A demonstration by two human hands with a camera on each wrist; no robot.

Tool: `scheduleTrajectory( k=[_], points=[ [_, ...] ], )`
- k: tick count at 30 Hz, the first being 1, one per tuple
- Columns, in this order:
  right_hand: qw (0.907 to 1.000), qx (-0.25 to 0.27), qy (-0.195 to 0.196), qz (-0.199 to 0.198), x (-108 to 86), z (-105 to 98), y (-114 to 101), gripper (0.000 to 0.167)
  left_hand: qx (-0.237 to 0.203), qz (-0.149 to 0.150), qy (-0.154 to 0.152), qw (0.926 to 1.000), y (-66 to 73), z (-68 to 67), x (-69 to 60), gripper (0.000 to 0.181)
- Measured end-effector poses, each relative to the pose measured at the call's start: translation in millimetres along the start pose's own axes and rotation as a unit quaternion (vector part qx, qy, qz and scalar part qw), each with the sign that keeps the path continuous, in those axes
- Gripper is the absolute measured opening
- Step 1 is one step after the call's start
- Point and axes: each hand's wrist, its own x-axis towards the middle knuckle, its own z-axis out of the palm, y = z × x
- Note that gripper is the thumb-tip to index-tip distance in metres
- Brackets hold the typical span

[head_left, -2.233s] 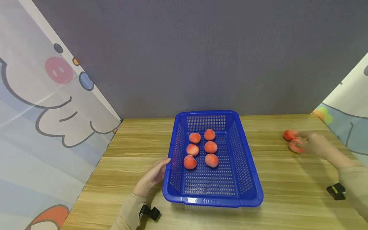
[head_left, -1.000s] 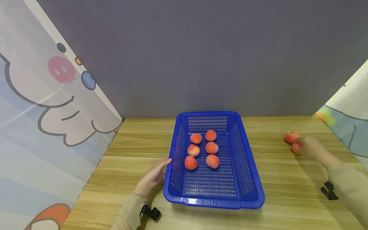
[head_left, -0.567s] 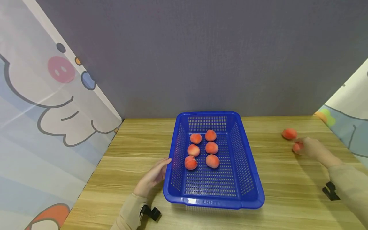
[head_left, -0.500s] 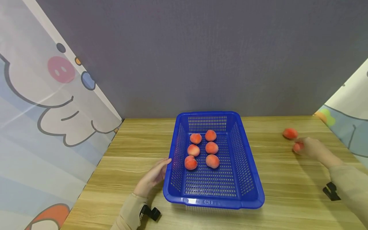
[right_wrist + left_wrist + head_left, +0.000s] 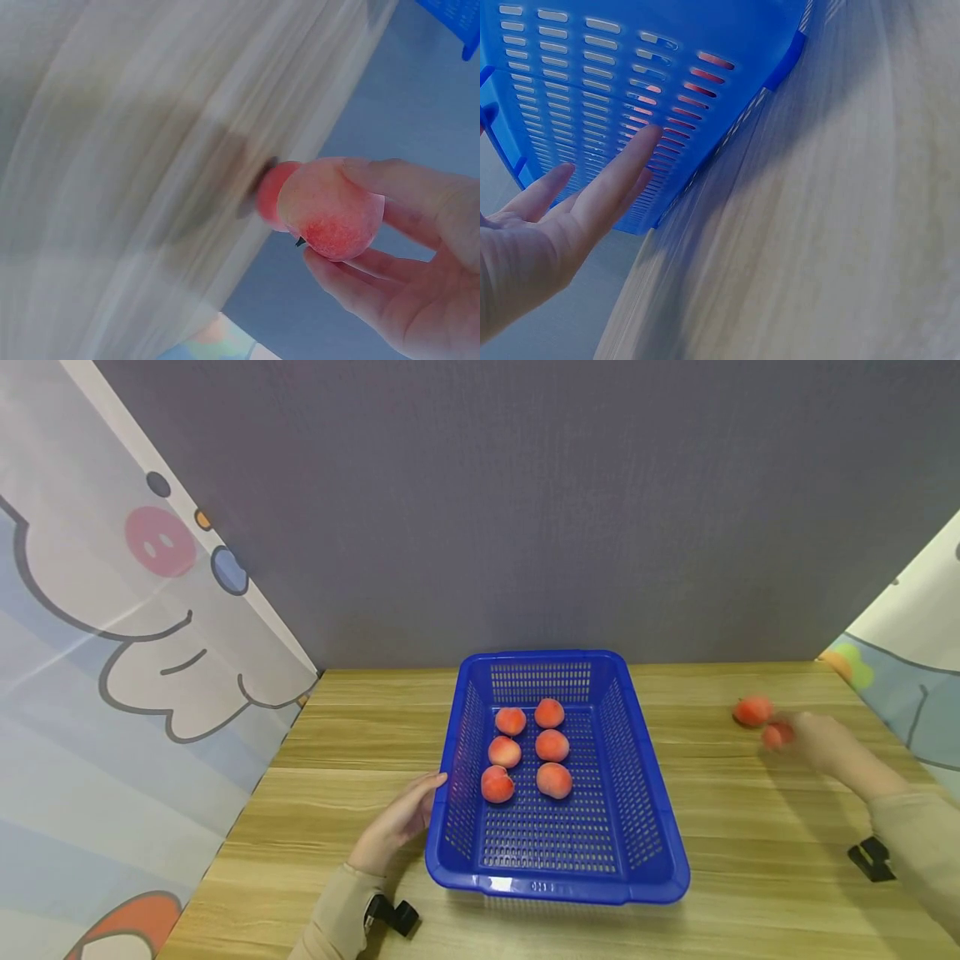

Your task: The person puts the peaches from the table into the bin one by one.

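My right hand [image 5: 813, 742] pinches a peach [image 5: 334, 210] between thumb and fingers at the far right of the table; in the right wrist view it appears raised off the wood, its small stem showing. Just beyond it a second peach [image 5: 752, 711] lies on the table, partly hidden behind the held one in the right wrist view. A blue plastic basket [image 5: 555, 893] stands mid-table with several peaches [image 5: 552, 746] in two rows on its floor. My left hand [image 5: 397, 822] rests at its left side, one fingertip on the rim and straight fingers [image 5: 611, 184] by the slotted wall.
The wooden table [image 5: 337, 735] meets a grey panel [image 5: 540, 510] at the back. Cartoon-printed sheets [image 5: 112, 635] hang at the left and right sides. A black strap-on device [image 5: 392, 914] sits on each wrist.
Over the last second the table peach has turned and shifted slightly left and away. My right hand with its peach has risen a little. Left hand and basket have stayed put.
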Motion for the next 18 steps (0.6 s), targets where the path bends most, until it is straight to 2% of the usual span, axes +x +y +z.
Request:
scheduleTrajectory(
  k=[4, 8, 11, 18],
  points=[
    [1.0000, 0.001, 0.000, 0.000, 2.0, -5.3, -6.4, 0.036, -0.005, 0.000, 0.001, 1.0000, -3.9, -3.7, 1.9, 0.031],
    [0.9995, -0.010, 0.023, -0.020, 2.9, -11.2, -14.0, 0.041, -0.002, 0.000, 0.009, 1.0000, -6.5, -5.5, 3.0, 0.026],
    [0.9981, -0.016, 0.046, -0.038, 3.3, -16.0, -19.1, 0.037, 0.002, 0.002, 0.013, 0.9999, -7.7, -6.1, 3.3, 0.023],
    [0.9959, -0.031, 0.068, -0.051, 4.1, -28.4, -31.9, 0.031, 0.004, -0.001, 0.016, 0.9999, -8.3, -6.9, 3.0, 0.022]
  ],
)
